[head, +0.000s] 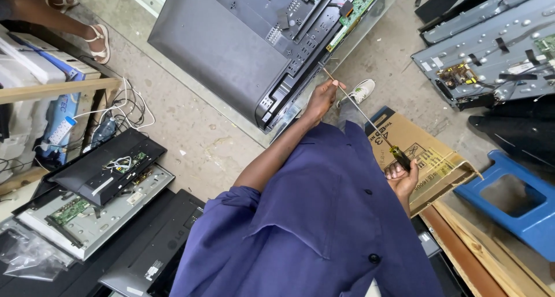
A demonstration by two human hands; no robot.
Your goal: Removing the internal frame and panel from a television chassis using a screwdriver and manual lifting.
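Holding a long screwdriver (370,121): right hand (403,178) wraps its handle at 4 o'clock, left hand (324,97) apparently pinches the stiff, slippery shaft.

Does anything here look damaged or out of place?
Yes. The large black flat television lies with its back cover partly off, showing green circuit boards. Both hands hold a long yellow-handled screwdriver at its edge.

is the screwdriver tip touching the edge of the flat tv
Cannot tell. In the head view the screwdriver shaft runs up past the left hand to the television frame edge, but the tip is too thin to show contact or a gap.
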